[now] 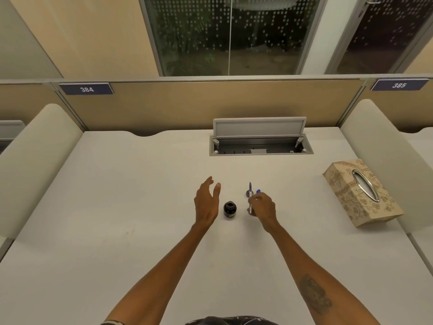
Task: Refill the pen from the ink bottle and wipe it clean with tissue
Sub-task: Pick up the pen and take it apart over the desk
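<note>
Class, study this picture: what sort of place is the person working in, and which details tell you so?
Probably a library or study-hall carrel: numbered seat signs 384 and 385 sit on a divider panel, and a pop-up socket box is set into the white desk.

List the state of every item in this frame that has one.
ink bottle: uncapped, upright on the desk
bottle cap: off, lying on the desk behind the pen
pen: held in the right hand
left hand: open, empty, beside the bottle
tissue box: no tissue protruding
desk cable hatch: lid raised

An open cable tray (261, 146) sits behind desk plates 384 (86, 89) and 385 (399, 85).
</note>
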Available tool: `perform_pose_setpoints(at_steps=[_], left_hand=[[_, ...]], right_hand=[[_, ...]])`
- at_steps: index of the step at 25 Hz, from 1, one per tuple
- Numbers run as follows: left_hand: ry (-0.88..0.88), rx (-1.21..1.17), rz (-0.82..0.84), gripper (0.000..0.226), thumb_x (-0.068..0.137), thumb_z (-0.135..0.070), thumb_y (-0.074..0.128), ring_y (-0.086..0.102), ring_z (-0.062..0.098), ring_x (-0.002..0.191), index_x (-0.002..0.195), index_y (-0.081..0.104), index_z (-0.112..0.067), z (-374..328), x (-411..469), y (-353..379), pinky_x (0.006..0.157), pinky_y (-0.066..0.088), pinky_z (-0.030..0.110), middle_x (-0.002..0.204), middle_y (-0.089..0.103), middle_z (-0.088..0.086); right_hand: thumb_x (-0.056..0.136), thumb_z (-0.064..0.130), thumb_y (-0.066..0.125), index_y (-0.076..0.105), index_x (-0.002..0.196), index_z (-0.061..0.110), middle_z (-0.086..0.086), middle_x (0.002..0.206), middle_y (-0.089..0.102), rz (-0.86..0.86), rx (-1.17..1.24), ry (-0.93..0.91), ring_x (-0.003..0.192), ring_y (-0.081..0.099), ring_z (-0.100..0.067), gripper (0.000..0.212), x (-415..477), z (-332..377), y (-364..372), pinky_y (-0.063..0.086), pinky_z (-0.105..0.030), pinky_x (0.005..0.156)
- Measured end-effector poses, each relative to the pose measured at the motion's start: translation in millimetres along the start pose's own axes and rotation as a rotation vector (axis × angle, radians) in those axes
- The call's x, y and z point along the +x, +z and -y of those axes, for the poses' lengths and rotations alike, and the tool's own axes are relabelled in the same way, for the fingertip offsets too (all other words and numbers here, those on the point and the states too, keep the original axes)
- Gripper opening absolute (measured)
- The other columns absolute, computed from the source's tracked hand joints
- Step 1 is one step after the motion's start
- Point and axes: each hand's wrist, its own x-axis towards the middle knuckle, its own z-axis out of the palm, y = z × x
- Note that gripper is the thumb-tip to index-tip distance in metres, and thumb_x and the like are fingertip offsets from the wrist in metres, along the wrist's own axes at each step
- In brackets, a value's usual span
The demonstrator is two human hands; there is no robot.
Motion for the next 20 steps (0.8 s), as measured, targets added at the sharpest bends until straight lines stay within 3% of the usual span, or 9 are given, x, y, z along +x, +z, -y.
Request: perform_pose_setpoints(at_steps=[4,9,14,17,20], left_hand=[[0.088,-0.121,0.039,0.040,0.103,-0.033,0.048,0.058,0.017,0.122,0.138,0.053,-0.015,-28,8,-3,0.104,0.047,0.032,0.136,0.060,0.001],[-0.128,-0.433,0.256,0.043,0.105,-0.038,0.039,0.067,0.025,0.113,0.130,0.061,-0.011,-45,24,5,0.104,0.051,0.037,0.126,0.069,0.010],[-0.190,-0.649,0.350,0.034,0.106,-0.024,0.040,0.071,0.025,0.106,0.123,0.065,-0.009,-48,28,3,0.089,0.059,0.031,0.122,0.071,0.011],[-0.211,-0.684,0.395,0.030,0.106,-0.025,0.042,0.070,0.029,0.110,0.114,0.069,-0.013,-45,31,3,0.096,0.056,0.040,0.120,0.073,0.008],[-0.242,-0.695,0.383,0.027,0.104,-0.027,0.047,0.069,0.028,0.112,0.111,0.070,-0.015,-46,34,6,0.098,0.055,0.039,0.120,0.073,0.006]], right_hand=[[0.091,0.014,0.058,0.066,0.103,0.004,-0.013,0.098,0.073,0.207,0.326,-0.045,0.070,0.063,-0.019,0.017,-25,40,-5,0.055,-0.029,0.066],[0.094,0.022,0.057,0.067,0.111,0.007,-0.014,0.097,0.072,0.383,0.474,-0.049,0.068,0.058,-0.016,0.025,-39,62,5,0.050,-0.028,0.066],[0.099,0.026,0.053,0.065,0.114,0.001,-0.009,0.081,0.060,0.351,0.399,-0.037,0.063,0.051,-0.014,0.031,-38,72,9,0.045,-0.023,0.058],[0.101,0.037,0.048,0.066,0.111,0.000,-0.014,0.083,0.063,0.349,0.343,0.005,0.059,0.050,-0.013,0.043,-36,76,11,0.043,-0.022,0.054],[0.098,0.040,0.053,0.071,0.104,0.001,-0.011,0.077,0.065,0.266,0.283,-0.090,0.062,0.054,-0.013,0.044,-34,74,14,0.047,-0.023,0.059]])
